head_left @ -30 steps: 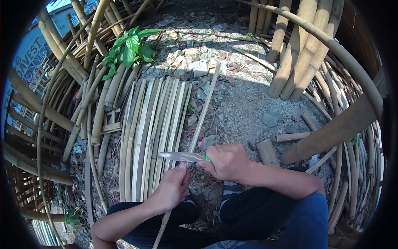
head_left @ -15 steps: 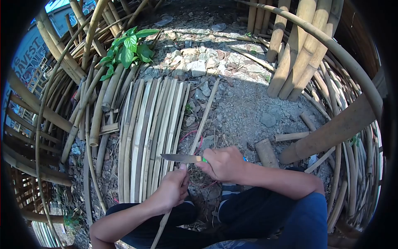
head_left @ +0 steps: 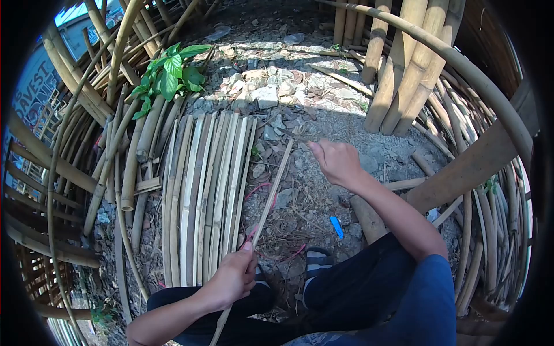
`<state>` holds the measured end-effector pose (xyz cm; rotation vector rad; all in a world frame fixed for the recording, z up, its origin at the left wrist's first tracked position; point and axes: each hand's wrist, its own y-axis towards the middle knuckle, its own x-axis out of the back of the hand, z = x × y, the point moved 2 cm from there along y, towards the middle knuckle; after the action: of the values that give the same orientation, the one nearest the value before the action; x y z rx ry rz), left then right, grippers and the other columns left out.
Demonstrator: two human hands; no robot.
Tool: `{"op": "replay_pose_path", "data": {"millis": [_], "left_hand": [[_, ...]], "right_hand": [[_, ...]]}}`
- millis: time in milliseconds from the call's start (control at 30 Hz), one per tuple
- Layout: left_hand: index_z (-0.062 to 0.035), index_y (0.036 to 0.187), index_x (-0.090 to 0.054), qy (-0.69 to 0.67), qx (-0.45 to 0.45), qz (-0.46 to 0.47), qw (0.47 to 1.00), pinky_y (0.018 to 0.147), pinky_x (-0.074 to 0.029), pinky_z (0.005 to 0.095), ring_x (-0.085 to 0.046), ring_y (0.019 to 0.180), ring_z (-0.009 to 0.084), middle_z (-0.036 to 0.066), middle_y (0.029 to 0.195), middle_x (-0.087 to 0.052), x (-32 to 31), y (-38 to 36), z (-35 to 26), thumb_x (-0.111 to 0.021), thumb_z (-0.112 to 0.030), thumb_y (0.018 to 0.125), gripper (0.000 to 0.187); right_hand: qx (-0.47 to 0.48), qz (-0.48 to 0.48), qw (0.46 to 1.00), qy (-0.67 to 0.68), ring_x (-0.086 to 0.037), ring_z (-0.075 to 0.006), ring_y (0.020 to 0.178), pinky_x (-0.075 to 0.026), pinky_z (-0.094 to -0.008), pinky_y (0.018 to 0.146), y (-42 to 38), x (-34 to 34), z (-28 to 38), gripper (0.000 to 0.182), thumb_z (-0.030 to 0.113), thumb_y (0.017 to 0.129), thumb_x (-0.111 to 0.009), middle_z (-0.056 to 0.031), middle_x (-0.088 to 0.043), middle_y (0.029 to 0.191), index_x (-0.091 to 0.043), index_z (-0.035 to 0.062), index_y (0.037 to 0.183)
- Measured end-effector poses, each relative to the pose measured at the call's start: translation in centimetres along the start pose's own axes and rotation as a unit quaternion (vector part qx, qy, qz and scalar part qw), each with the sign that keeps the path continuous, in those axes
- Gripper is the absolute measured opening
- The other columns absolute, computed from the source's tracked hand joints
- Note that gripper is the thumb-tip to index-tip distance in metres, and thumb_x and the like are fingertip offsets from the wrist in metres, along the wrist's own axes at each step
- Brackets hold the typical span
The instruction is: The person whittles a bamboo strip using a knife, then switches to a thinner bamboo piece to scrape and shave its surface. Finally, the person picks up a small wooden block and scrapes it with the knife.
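A long, thin bamboo strip [head_left: 267, 210] slants up from my lap, and my left hand [head_left: 233, 278] is closed around its lower part with the thumb along the top. Farther out, my right hand [head_left: 334, 162] is closed on the handle of a knife [head_left: 292, 136]. The blade points left and lies across the far end of the strip; the handle is mostly hidden in my fingers. Left of the strip, a row of split bamboo slats [head_left: 209, 190] lies side by side on the ground.
A blue object [head_left: 336, 227] lies on the dirt near my right knee. Cut bamboo poles [head_left: 418, 75] stand at the far right, and a thick pole [head_left: 461, 173] slants in from the right. A leafy plant [head_left: 173, 72] grows at the far left. Pink string [head_left: 257, 190] lies beside the slats.
My right hand has moved the knife away from me, from beside my left hand to the strip's far end. My left hand keeps its hold. The blue object on the ground is now uncovered.
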<state>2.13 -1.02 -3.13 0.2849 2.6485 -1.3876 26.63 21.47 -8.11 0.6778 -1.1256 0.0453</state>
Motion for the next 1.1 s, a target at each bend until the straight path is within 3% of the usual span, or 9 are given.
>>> {"op": "replay_pose_path", "data": {"millis": [133,300,433,567,733,800,867,1000,1100], "left_hand": [[-0.0141,0.079,-0.039,-0.003,-0.005,0.007,1.0,0.04,-0.019,0.0254,-0.023,0.045,0.0077,-0.004,0.057,-0.027,0.5,0.7,0.2,-0.028,-0.056,0.106,0.051],[-0.014,0.078,-0.039,-0.009,-0.002,0.004,1.0,0.039,-0.018,0.0254,-0.022,0.045,0.0076,-0.004,0.056,-0.026,0.5,0.8,-0.4,-0.027,-0.057,0.105,0.053],[-0.0135,0.077,-0.039,-0.011,0.021,0.029,0.999,0.039,-0.018,0.0248,-0.022,0.045,0.0079,-0.004,0.057,-0.026,0.4,0.1,-0.1,-0.027,-0.06,0.104,0.055],[-0.0131,0.078,-0.039,-0.012,0.049,0.051,0.997,0.039,-0.018,0.0242,-0.023,0.045,0.0082,-0.003,0.057,-0.026,0.2,-1.4,0.0,-0.027,-0.061,0.104,0.055],[-0.0109,0.075,-0.039,-0.022,0.061,0.025,0.998,0.041,-0.018,0.0259,-0.022,0.045,0.0087,-0.004,0.057,-0.025,0.2,-0.5,0.2,-0.029,-0.056,0.105,0.055],[-0.0104,0.073,-0.039,0.008,0.028,0.046,0.999,0.041,-0.019,0.0262,-0.023,0.044,0.0091,-0.003,0.055,-0.025,-0.2,-1.4,0.4,-0.03,-0.057,0.105,0.057],[-0.0092,0.067,-0.039,0.048,-0.037,0.056,0.997,0.04,-0.022,0.0269,-0.027,0.041,0.0102,-0.003,0.051,-0.026,0.3,-1.6,0.8,-0.03,-0.058,0.105,0.062],[-0.0098,0.069,-0.039,0.019,-0.061,-0.001,0.998,0.039,-0.024,0.0267,-0.028,0.04,0.0105,-0.003,0.052,-0.027,0.7,-1.1,-0.2,-0.03,-0.06,0.104,0.062],[-0.0112,0.073,-0.039,0.007,-0.064,0.011,0.998,0.035,-0.02,0.0238,-0.026,0.04,0.0084,-0.002,0.051,-0.028,1.0,-1.0,-1.1,-0.032,-0.064,0.102,0.06]], "right_hand": [[-0.037,0.046,0.998,0.028,-0.063,-0.0393,0.053,-0.049,-0.0517,0.049,-1.7,-0.3,1.8,0.05,0.044,0.104,-0.043,-0.0175,-0.061,0.056,-0.061,0.0042,0.079],[0.115,0.11,0.975,0.154,-0.062,-0.0392,0.051,-0.049,-0.0504,0.048,-4.7,1.2,8.2,0.047,0.042,0.102,-0.047,-0.0173,-0.059,0.055,-0.058,0.0044,0.076],[0.116,0.062,0.982,0.135,-0.062,-0.0383,0.051,-0.049,-0.0495,0.048,-3.7,0.3,5.6,0.045,0.041,0.101,-0.049,-0.0165,-0.059,0.054,-0.058,0.0051,0.076],[0.068,0.027,0.994,0.078,-0.063,-0.0386,0.052,-0.049,-0.0496,0.048,-1.4,-0.7,-1.1,0.046,0.042,0.102,-0.048,-0.0162,-0.059,0.055,-0.059,0.0054,0.076],[0.02,0.063,0.997,0.032,-0.065,-0.0427,0.061,-0.052,-0.052,0.056,-1.5,-1.7,-3.5,0.054,0.046,0.104,-0.041,-0.0206,-0.064,0.063,-0.065,0.0039,0.08],[-0.199,0.133,0.969,-0.055,-0.067,-0.0457,0.076,-0.053,-0.0553,0.07,-0.6,-2.2,-8.0,0.06,0.049,0.104,-0.035,-0.0277,-0.067,0.076,-0.069,0.0025,0.086],[-0.248,0.117,0.961,-0.04,-0.066,-0.0475,0.089,-0.051,-0.0565,0.08,-1.4,-1.2,-10.0,0.065,0.049,0.105,-0.031,-0.0323,-0.067,0.086,-0.07,-0.0006,0.088],[-0.283,0.084,0.955,-0.016,-0.066,-0.0471,0.089,-0.05,-0.056,0.08,-0.6,1.0,-10.6,0.067,0.049,0.105,-0.031,-0.0329,-0.066,0.087,-0.067,-0.004,0.087],[-0.28,-0.011,0.958,0.06,-0.065,-0.0476,0.08,-0.048,-0.0542,0.073,0.3,2.7,-9.3,0.067,0.049,0.105,-0.032,-0.0311,-0.063,0.078,-0.063,-0.0058,0.083]]}}
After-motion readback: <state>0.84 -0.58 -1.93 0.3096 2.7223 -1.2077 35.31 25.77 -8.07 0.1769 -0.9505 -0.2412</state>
